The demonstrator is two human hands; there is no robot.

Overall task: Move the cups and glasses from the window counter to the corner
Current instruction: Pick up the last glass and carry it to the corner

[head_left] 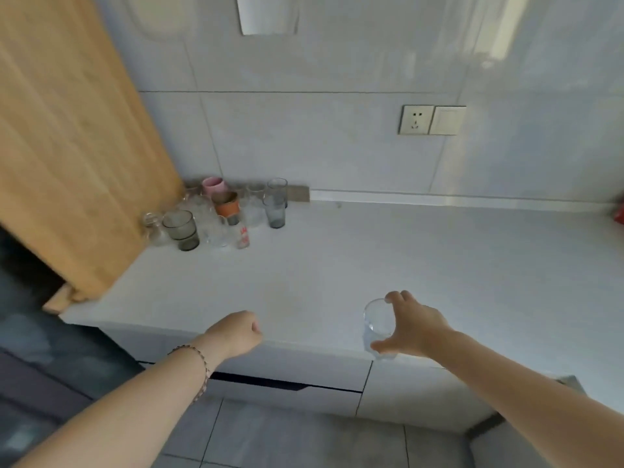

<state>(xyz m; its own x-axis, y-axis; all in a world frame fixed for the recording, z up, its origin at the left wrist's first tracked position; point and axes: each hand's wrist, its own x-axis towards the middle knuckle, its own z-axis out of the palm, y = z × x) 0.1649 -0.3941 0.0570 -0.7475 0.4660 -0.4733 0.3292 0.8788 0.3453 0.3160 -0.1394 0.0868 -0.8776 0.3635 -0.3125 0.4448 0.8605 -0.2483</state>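
My right hand (413, 327) grips a clear glass (378, 320) from the side, above the front edge of the white counter (371, 258). My left hand (236, 332) is curled into a loose fist with nothing in it, over the counter's front edge to the left. In the far left corner stands a cluster of several cups and glasses: a pink cup (213, 185), an orange cup (227, 204), a smoky grey glass (180, 229), a tall grey glass (274, 211) and a small glass with red print (242, 236).
A wooden panel (67, 146) rises at the left beside the cluster. The tiled wall behind carries a socket and switch (432, 119). A red object (619, 211) peeks in at the right edge. Drawer fronts (287, 376) and grey floor tiles lie below.
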